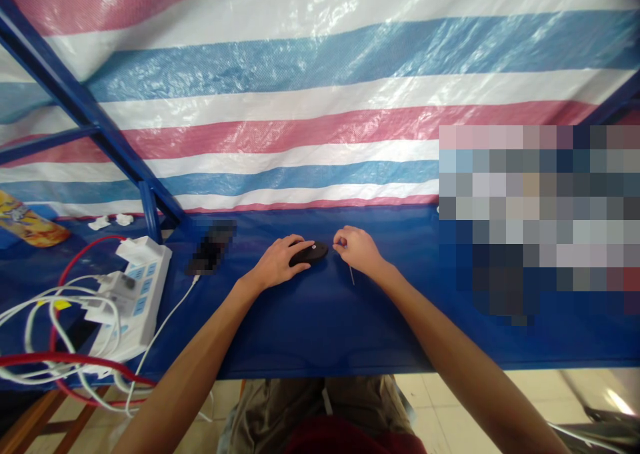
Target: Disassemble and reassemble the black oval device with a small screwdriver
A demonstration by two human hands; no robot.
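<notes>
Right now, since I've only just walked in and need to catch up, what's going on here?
A person is at a blue-covered table. Their left hand rests over a black oval object, possibly a wireless mouse, while their right hand holds a thin metal pick right beside it. A white power strip with plugged-in cables lies off to the left, and a striped tarp hangs behind the table.

Bare forearms (193, 361), a dark red top (350, 445) and khaki shorts (305, 407) are visible.
</notes>
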